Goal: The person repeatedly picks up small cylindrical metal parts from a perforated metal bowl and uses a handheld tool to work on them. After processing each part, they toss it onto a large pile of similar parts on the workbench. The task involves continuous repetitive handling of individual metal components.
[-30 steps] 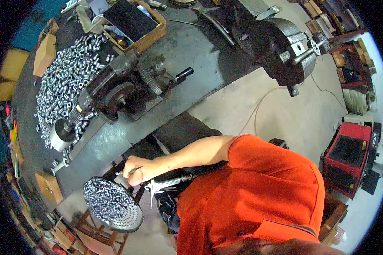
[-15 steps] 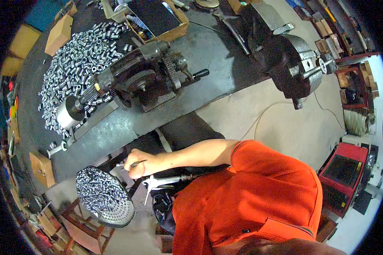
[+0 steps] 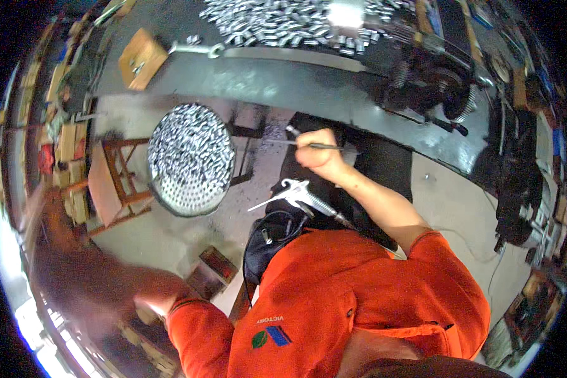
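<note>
Fingers (image 3: 310, 138) around rod (image 3: 327, 146), near blowgun (image 3: 301, 191) and workbench (image 3: 264, 79)

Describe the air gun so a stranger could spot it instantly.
Find the orange shirt, then the right hand above it. Between them is the silver air gun, nozzle pointing left. Unlike the slim tool in that hand, it has a branching, pistol-like shape.
</note>
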`<act>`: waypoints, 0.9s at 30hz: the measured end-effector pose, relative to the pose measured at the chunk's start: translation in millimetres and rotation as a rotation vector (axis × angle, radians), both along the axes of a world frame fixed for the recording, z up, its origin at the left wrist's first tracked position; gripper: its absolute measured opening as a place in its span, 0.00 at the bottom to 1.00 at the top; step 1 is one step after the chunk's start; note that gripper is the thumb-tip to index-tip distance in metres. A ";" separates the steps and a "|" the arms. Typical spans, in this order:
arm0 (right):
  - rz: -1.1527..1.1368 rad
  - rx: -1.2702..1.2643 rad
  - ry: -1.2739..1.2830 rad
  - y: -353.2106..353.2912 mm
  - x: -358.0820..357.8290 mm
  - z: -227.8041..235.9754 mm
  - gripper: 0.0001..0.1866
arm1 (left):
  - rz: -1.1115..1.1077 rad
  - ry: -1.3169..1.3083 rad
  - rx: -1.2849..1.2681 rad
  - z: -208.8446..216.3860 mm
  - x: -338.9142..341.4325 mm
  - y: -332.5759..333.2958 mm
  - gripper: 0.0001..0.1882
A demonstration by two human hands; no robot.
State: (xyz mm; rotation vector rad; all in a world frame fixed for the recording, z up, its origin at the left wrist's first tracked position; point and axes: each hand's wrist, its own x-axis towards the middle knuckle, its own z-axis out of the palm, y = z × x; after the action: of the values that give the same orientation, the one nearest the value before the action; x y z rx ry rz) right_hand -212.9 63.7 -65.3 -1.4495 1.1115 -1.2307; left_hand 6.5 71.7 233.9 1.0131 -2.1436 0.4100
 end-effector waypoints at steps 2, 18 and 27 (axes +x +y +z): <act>-0.019 0.035 -0.048 1.3 -0.4 -9.0 0.11 | 0.233 0.104 0.288 -54.2 45.1 -38.1 0.15; 0.059 -0.073 0.103 0.5 0.9 -4.2 0.11 | 0.492 -0.164 1.005 -405.7 159.0 -26.8 0.18; 0.033 -0.093 -0.079 0.5 -1.0 -3.2 0.15 | 0.455 0.020 1.012 -400.9 155.8 -19.9 0.10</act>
State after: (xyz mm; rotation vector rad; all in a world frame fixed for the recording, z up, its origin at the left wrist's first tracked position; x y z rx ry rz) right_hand -213.9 64.2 -68.4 -1.4694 0.9848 -1.3202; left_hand 162.3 51.7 -167.0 2.0446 -2.0654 -0.5664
